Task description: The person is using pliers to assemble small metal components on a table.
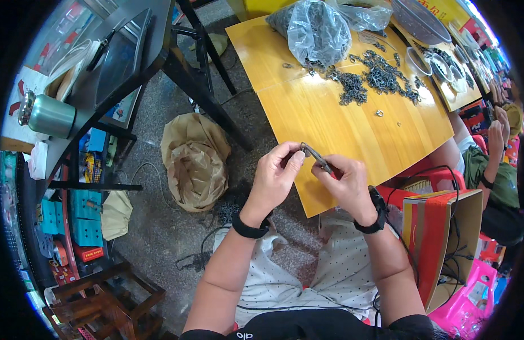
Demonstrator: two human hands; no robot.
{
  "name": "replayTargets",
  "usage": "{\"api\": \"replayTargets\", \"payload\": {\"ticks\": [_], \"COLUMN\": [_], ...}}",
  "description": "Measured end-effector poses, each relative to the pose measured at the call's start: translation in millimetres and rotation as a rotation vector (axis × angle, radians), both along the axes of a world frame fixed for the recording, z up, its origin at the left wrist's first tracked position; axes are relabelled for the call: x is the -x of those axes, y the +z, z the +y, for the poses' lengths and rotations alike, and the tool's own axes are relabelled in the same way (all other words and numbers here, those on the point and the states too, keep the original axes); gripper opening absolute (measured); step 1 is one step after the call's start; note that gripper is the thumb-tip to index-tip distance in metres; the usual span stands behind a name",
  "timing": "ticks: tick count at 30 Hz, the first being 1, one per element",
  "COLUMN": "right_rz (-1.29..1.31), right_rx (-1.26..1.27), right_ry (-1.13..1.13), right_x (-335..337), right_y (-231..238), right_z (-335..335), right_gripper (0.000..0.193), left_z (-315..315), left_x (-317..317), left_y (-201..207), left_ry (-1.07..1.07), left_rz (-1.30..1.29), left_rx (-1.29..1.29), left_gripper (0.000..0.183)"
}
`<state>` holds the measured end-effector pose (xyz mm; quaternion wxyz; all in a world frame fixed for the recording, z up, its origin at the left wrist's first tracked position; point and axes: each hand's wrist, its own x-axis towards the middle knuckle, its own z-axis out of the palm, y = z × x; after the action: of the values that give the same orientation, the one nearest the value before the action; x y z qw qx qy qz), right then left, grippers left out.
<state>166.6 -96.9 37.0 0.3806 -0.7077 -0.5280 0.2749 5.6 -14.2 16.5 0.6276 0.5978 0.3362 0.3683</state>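
Observation:
Above the near left edge of the wooden table (358,136), my left hand (276,178) pinches a small metal ring (303,147) between thumb and forefinger. My right hand (347,184) is closed round a pair of dark pliers (318,158). The jaws of the pliers meet the ring at my left fingertips; their handles are mostly hidden in my palm. Farther back on the table lie heaps of dark metal rings and clasps (386,76). Beside them, a clear plastic bag (324,37) holds more such pieces. One shiny piece (379,113) lies apart.
A large brown paper sack (194,164) stands open on the floor to my left. Beyond it, a black-legged table bears a green flask (52,116). At my right are a cardboard box (437,243), black cables and a pink stool (477,289). Another person (494,170) sits at the far right.

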Motion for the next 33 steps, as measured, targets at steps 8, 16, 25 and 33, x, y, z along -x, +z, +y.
{"api": "replayTargets", "payload": {"ticks": [8, 16, 25, 33], "right_rz": [0.311, -0.018, 0.844, 1.04], "right_rx": [-0.179, -0.263, -0.135, -0.021], "right_ry": [-0.048, 0.092, -0.173, -0.086], "right_x": [-19, -18, -11, -21], "right_y": [-7, 4, -1, 5], "right_z": [8, 14, 9, 9], "right_gripper": [0.014, 0.014, 0.014, 0.012], "left_z": [-3, -8, -14, -9], "left_x": [-5, -14, -16, -11], "left_y": [13, 5, 17, 16], "left_ry": [-0.012, -0.076, -0.044, -0.07], "left_rz": [0.277, 0.284, 0.285, 0.221], "left_rx": [-0.382, -0.581, -0.402, -0.382], "left_gripper": [0.01, 0.012, 0.012, 0.01]}}
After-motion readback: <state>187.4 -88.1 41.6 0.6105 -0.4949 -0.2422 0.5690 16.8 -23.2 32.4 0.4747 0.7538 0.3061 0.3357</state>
